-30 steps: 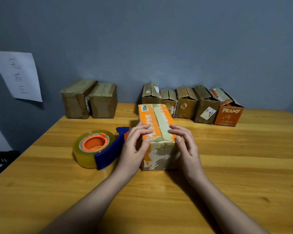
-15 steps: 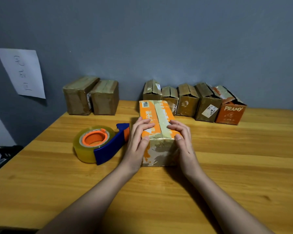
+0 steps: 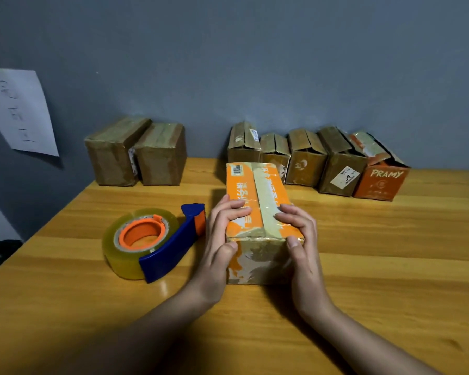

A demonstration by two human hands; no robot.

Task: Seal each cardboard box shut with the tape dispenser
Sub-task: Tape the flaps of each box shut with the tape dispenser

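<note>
Your left hand (image 3: 222, 239) and right hand (image 3: 301, 239) clasp the near end of the orange box (image 3: 257, 212), which lies lengthwise in the middle of the tabletop (image 3: 390, 280). On each hand the fingers curl over the top face and the thumb presses the near end panel. The two hands are apart, one at each long edge.

The box looks light and fairly stiff, though its near panel is scuffed and torn, so it may give under hard pressure. A glossy strip of tape already runs along the top seam, and that film is likely slick. Hold the box by its long side walls or its corners, where the card is strongest.

Just left of the box lies the tape dispenser (image 3: 149, 244) on its side, blue handle toward you. It should feel heavier and rigid, and the handle is the place to grip it. Its cutting edge points away and is hard to make out.

You cannot see the box's far end or underside, or whether they are taped. Far against the wall, two brown boxes (image 3: 136, 155) at the left look sealed. The row of five boxes (image 3: 317, 161) to the right shows loose flaps, its leftmost ones partly hidden behind the orange box. The writing on the paper sheet (image 3: 19, 112) at far left is unreadable.
</note>
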